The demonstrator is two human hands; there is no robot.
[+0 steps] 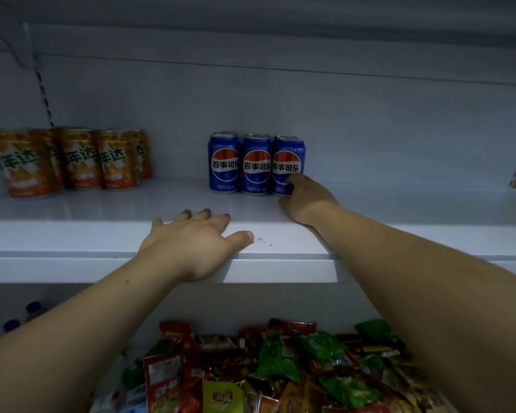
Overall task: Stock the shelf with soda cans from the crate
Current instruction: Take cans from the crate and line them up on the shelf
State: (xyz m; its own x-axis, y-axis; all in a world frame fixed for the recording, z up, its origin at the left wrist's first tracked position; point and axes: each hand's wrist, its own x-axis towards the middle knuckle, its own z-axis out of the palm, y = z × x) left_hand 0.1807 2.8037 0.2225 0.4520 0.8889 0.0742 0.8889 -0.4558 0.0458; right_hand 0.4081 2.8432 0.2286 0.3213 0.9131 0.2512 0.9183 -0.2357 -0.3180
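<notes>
Cans first: three blue aluminium soda cans stand upright in a tight row, touching side by side, each showing a round red, white and blue emblem crossed by white characters. Silver rims peek out behind them. My right hand is at the rightmost can, thumb laid on its lower front. The other fingers are tucked under the hand, so I cannot tell whether I grip it or only touch it. My left hand lies flat, fingers spread and relaxed, on the front edge of the white metal shelf, nearer me than the row and holding nothing. Well off to the left of that hand stands a cluster of orange soda cans. Below both forearms is a heap of red and green snack packets.
</notes>
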